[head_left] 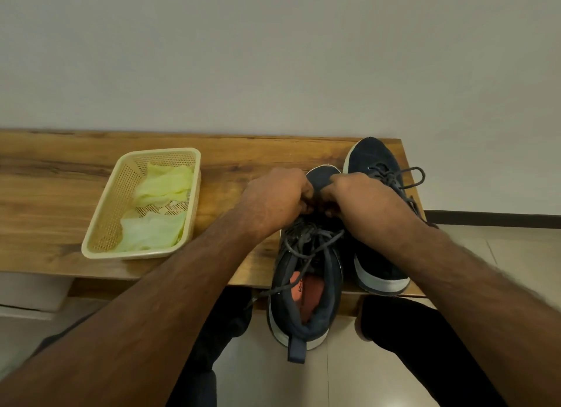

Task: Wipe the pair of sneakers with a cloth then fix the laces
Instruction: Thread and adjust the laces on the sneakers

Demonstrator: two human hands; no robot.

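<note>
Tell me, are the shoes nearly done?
Wiping looks finished: the cloths lie in the basket. Right now both hands, left hand and right hand, work the laces of the near sneaker, which hang loose. The far sneaker already looks laced, so this one is what's left.

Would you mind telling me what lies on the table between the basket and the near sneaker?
Only bare table at the far part; nearer, the left forearm crosses above the gap between basket and sneaker, in the head view.
</note>
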